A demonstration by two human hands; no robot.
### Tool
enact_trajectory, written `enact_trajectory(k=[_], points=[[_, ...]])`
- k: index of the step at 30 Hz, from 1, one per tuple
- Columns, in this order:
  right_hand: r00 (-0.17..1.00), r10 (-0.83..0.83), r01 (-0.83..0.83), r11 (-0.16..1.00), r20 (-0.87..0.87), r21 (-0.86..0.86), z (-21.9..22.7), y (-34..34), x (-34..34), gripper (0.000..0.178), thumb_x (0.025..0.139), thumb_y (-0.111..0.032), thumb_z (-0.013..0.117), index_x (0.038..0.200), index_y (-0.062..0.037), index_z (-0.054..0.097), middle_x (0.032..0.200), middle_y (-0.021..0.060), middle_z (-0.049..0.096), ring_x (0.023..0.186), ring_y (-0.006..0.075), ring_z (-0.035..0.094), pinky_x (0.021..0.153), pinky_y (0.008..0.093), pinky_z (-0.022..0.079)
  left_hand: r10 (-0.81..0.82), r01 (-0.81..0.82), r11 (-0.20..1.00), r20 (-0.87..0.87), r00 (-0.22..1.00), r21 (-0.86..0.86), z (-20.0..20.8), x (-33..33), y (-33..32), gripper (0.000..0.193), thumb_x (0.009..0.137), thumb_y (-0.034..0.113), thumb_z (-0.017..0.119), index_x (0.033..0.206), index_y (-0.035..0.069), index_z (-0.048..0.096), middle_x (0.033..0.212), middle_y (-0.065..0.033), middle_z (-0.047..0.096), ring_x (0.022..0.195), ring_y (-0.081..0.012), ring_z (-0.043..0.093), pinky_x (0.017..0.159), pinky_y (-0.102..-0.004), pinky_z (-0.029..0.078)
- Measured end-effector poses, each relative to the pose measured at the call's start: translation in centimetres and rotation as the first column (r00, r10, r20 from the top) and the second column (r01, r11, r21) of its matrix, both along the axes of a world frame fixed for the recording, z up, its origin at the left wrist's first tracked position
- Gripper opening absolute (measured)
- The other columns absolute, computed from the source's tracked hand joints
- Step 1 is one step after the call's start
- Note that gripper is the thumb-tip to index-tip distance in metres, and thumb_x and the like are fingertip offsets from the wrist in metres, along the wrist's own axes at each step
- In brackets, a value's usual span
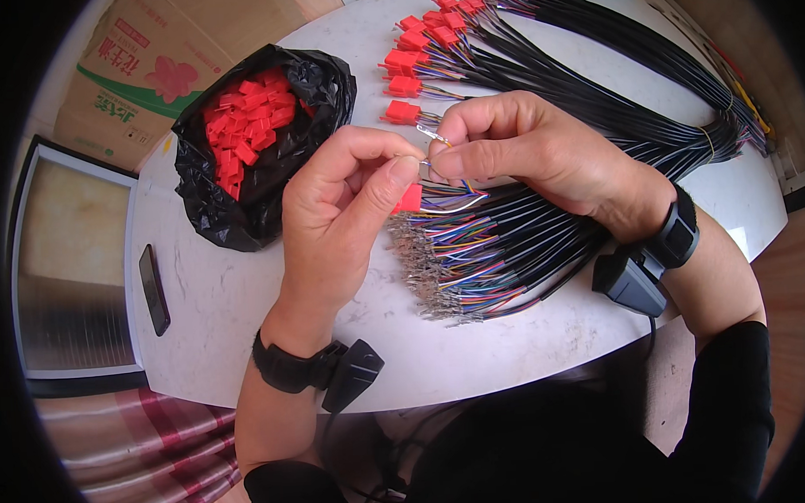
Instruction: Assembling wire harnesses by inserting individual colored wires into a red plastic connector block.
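Note:
My left hand (347,200) and my right hand (523,145) meet over the table, thumbs and forefingers pinched close together. From my right fingertips a thin wire sticks out, ending in a bare metal crimp terminal (430,133). Between my left thumb and forefinger is the end of another thin wire, mostly hidden by the fingertips. A red plastic connector housing (409,200) shows just under my left thumb; whether the left fingers hold it cannot be seen. Below both hands lies a bundle of black cables (544,246), its coloured wires tipped with metal terminals.
An open black plastic bag (321,81) of loose red housings (251,115) stands at the left. More cables with red housings (406,87) fitted lie at the back. A phone (154,289) rests near the left edge of the white table (220,347); beyond is a cardboard box (156,47).

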State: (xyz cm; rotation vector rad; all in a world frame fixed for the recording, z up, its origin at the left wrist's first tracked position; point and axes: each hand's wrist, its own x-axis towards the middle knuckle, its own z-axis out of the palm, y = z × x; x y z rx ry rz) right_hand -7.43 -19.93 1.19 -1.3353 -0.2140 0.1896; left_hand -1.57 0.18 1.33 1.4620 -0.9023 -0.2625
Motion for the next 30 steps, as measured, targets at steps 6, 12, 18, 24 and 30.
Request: enact_trajectory(k=[6, 12, 18, 24, 30], points=[[0.988, -0.094, 0.108, 0.988, 0.122, -0.108, -0.3, -0.2, 0.1, 0.009, 0.089, -0.011, 0.065, 0.087, -0.0026, 0.066, 0.079, -0.0030, 0.062, 0.073, 0.0015, 0.054, 0.067, 0.0169, 0.043, 0.000, 0.025, 0.997, -0.325, 0.946, 0.073, 0.8, 0.4, 0.6, 0.021, 0.088, 0.008, 0.066, 0.106, 0.002, 0.058, 0.093, -0.0015, 0.060, 0.081, -0.0051, 0.055, 0.072, -0.0190, 0.045], [0.962, -0.148, 0.205, 0.947, 0.230, -0.248, 0.0, -0.1, -0.1, 0.008, 0.090, -0.010, 0.063, 0.088, -0.0027, 0.064, 0.078, -0.0054, 0.058, 0.071, 0.0000, 0.049, 0.063, 0.0172, 0.042, -0.068, 0.095, 0.992, -0.282, 0.957, 0.083, 0.5, 0.7, 0.8, 0.034, 0.081, 0.004, 0.067, 0.113, 0.000, 0.054, 0.108, -0.0053, 0.057, 0.094, -0.0116, 0.056, 0.084, -0.0274, 0.048], [0.862, -0.179, 0.406, 0.803, 0.473, -0.436, 0.3, 0.1, -0.3, 0.010, 0.087, -0.008, 0.065, 0.084, 0.0004, 0.062, 0.072, 0.0001, 0.056, 0.065, 0.0057, 0.050, 0.058, 0.0221, 0.042, -0.092, 0.115, 0.992, -0.338, 0.937, 0.051, 0.2, 0.9, 0.7, 0.034, 0.082, 0.002, 0.065, 0.114, 0.000, 0.053, 0.108, -0.0063, 0.057, 0.099, -0.0132, 0.056, 0.090, -0.0296, 0.047], [0.669, -0.017, 0.593, 0.614, 0.743, -0.521, 0.4, -0.1, -0.4, 0.008, 0.083, -0.002, 0.066, 0.090, 0.0004, 0.063, 0.081, 0.0080, 0.057, 0.069, 0.0165, 0.057, 0.062, 0.0260, 0.048, -0.082, 0.105, 0.994, -0.446, 0.891, 0.026, 0.2, 0.7, 0.6, 0.037, 0.084, 0.002, 0.062, 0.119, 0.000, 0.051, 0.107, -0.0067, 0.059, 0.096, -0.0122, 0.058, 0.089, -0.0268, 0.047], [0.582, 0.014, 0.647, 0.598, 0.813, -0.473, 0.5, -0.1, -0.4, 0.010, 0.079, -0.001, 0.066, 0.087, -0.0004, 0.061, 0.080, 0.0122, 0.056, 0.073, 0.0276, 0.058, 0.064, 0.0331, 0.048, -0.079, 0.090, 0.996, -0.494, 0.866, -0.001, -0.1, 1.0, 0.3, 0.038, 0.085, 0.001, 0.062, 0.121, 0.001, 0.050, 0.108, -0.0067, 0.059, 0.095, -0.0120, 0.059, 0.087, -0.0253, 0.047]])
